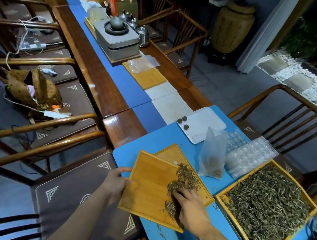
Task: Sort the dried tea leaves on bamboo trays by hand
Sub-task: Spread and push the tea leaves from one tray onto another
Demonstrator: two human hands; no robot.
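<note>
Hands (115,183) on two stacked trays (146,192)

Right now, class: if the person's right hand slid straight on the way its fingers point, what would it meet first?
The right hand points up and left across the small bamboo tray. Its fingertips already rest in the pile of tea leaves, so more leaves come first; beyond them probably bare tray, though depth is uncertain.

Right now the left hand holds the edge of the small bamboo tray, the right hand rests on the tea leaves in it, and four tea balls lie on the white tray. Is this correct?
Not quite: the head view shows three tea balls on the white tray, not four. The rest holds: the left hand grips the small bamboo tray at its edge, and the right hand rests on the tea leaves in it.
</note>
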